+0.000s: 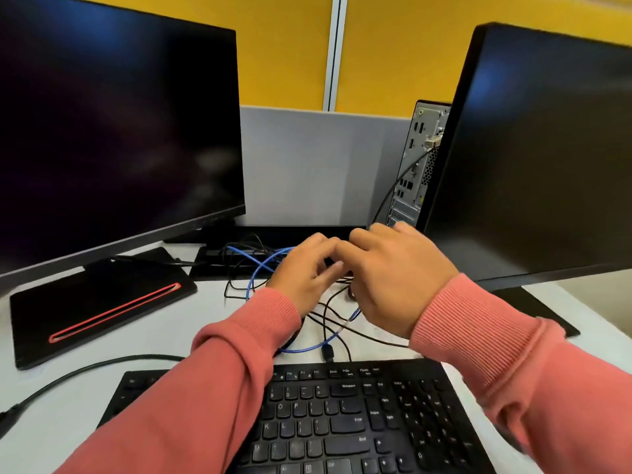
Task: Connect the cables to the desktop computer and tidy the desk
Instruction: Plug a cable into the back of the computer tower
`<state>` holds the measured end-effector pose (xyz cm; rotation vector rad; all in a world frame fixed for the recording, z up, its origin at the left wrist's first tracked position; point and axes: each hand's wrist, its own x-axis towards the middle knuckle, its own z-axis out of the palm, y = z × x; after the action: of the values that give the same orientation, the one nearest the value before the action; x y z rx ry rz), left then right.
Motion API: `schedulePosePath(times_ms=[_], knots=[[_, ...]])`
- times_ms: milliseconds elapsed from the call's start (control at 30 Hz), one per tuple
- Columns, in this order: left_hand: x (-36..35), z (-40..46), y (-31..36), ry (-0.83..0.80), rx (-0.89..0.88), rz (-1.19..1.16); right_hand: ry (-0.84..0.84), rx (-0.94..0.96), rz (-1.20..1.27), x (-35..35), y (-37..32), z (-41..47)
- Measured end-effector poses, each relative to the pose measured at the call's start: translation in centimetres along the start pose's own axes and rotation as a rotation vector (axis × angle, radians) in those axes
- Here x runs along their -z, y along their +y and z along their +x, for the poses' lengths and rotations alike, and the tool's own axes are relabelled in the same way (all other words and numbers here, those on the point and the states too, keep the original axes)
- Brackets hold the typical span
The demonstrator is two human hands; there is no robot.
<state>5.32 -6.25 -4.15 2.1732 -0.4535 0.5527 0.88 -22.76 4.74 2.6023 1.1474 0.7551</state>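
**deskwatcher:** Watching someone sort out a cable mess. Both hands are down in the tangle at the middle of the frame, right behind the keyboard (342, 422). Left hand (304, 271) has its fingers bent down into the black cables (328, 313), right hand (386, 282) is arched over the same spot, fingers loosely curled. Can't honestly tell if either one has actually pinched a cable, the fingertips are blurred and overlapping.

**portcheck:** So which step? Plugging in yet?

**deskwatcher:** I'd say still sorting, picking one lead out of the knot. A blue cable (260, 268) loops through the black ones, with a loose black plug (327, 352) lying just above the keyboard's top edge. The desktop tower (415, 159) stands at centre right, half hidden behind the right monitor (533, 148), back panel facing us, one cable already in it.

**portcheck:** Next move?

**deskwatcher:** Probably free one plug end, then reach up right to match it to a port.

**portcheck:** Any brand visible?

**deskwatcher:** None readable. Just keyboard legends like O, P, K, L, Enter, Shift. The left monitor (113, 131) is dark.
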Motion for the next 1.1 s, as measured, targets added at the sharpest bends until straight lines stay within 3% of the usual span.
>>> schedulePosePath(times_ms=[100, 200, 367, 500, 667, 767, 967, 1100], knots=[[-0.1, 0.1, -0.9, 0.090, -0.028, 0.044, -0.061, 0.041, -0.286, 0.3, 2.2, -1.4], [-0.4, -0.3, -1.9, 0.107, -0.027, 0.151, -0.050, 0.099, -0.360, -0.4, 3.9, -3.1], [-1.9, -0.8, -0.5, -0.263, -0.122, 0.231, 0.003, 0.189, -0.357, -1.5, 5.1, -4.2], [-1.8, -0.7, -1.3, -0.361, -0.200, 0.324, 0.064, 0.171, -0.361, -1.4, 5.6, -6.2], [-1.4, -0.3, -1.8, -0.156, -0.094, 0.080, 0.193, 0.098, -0.408, -1.6, 5.9, -9.2], [-1.6, 0.3, -0.9, -0.089, -0.066, 0.069, 0.184, 0.083, -0.435, -1.3, 5.7, -9.6], [-1.1, 0.5, 1.9, -0.078, -0.054, 0.017, 0.088, 0.021, -0.478, -0.6, 4.8, -8.8], [0.2, 0.2, 2.8, -0.065, -0.015, -0.047, -0.120, -0.056, -0.473, 0.3, 3.7, -7.5]])
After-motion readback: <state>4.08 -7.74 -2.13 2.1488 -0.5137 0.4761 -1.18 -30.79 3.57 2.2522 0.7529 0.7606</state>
